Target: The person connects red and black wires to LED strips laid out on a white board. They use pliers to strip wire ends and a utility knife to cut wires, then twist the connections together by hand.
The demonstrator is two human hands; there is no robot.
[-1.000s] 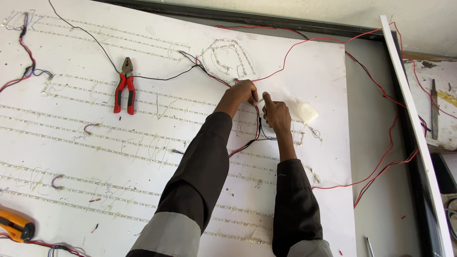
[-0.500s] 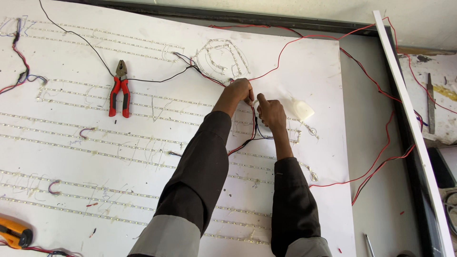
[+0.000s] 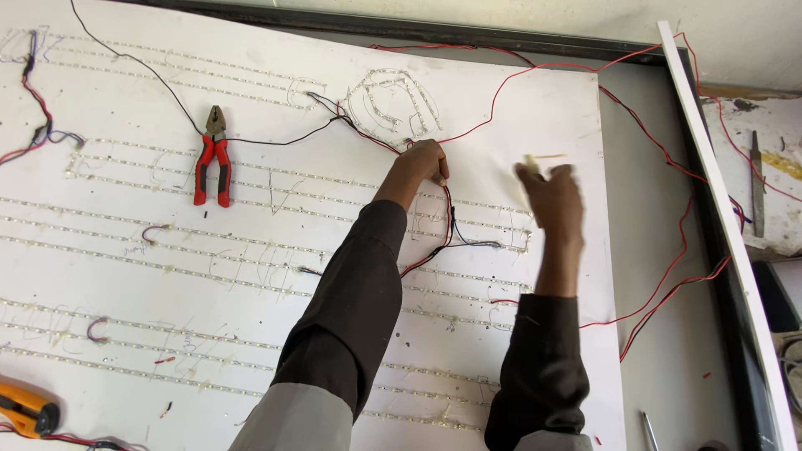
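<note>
surface: white board | on it: LED strips — red-handled pliers — red and black wires

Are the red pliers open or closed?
Closed. The red-handled pliers lie flat on the white board with their two handles side by side and the metal tips together, far from both hands.

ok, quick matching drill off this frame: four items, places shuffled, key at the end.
Items:
1. pliers
2. left hand
3. right hand
4. orange tool

Places:
A. bottom left corner of the white board
B. raised over the board's right part, holding a small pale object
C. upper left, lying beside the black wire
D. on the red and black wires near the board's middle

Pairs: 1-C, 2-D, 3-B, 4-A
</note>
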